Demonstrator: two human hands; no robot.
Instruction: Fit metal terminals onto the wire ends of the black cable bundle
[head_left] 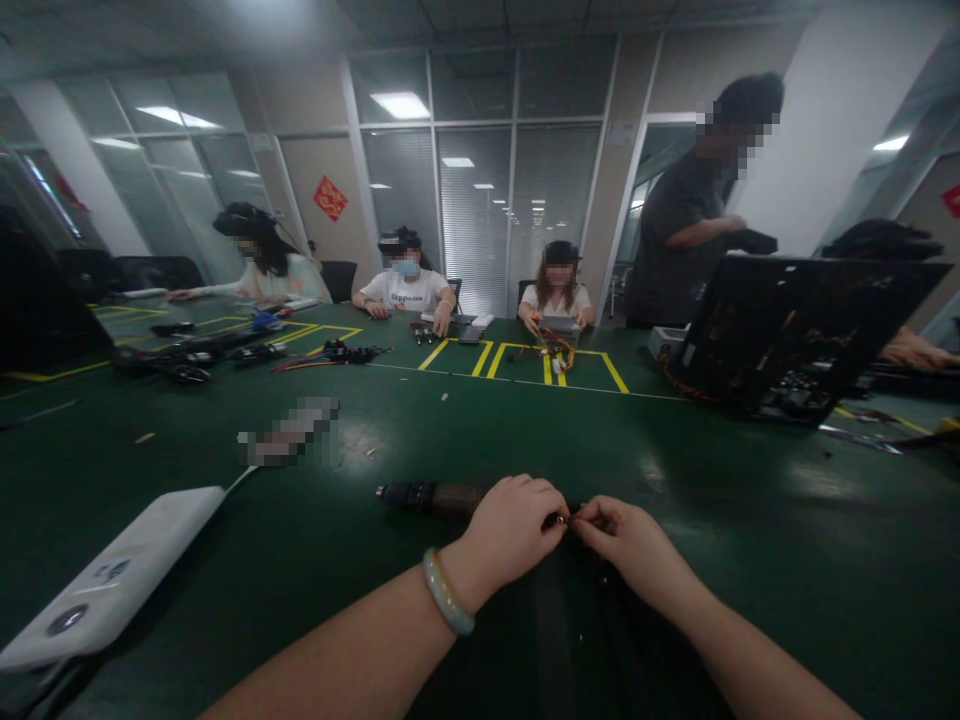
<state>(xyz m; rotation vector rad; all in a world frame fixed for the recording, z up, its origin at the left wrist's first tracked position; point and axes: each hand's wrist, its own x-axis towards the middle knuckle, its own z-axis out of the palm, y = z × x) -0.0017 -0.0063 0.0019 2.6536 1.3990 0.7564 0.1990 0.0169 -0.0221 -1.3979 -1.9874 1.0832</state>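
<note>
My left hand [517, 522] is closed in a pinch low over the green table. A tiny brass-coloured piece [561, 519] shows at its fingertips, too small to name. Close on the right, my right hand [634, 548] pinches too, its fingertips almost meeting the left ones; whatever they grip is hidden. Behind the left hand lies a dark tool, seemingly an electric screwdriver [411, 496], its chuck-like tip pointing left and its other end covered by the hand. Dark strips, hard to make out, run below the right hand.
A white power bank [124, 570] lies at left, cabled to a blurred-out device [289, 435]. Cable bundles [191, 358] sit farther back left. A black panel-like casing [802, 340] stands at right. Several people are around the green table [480, 430]; one stands at right.
</note>
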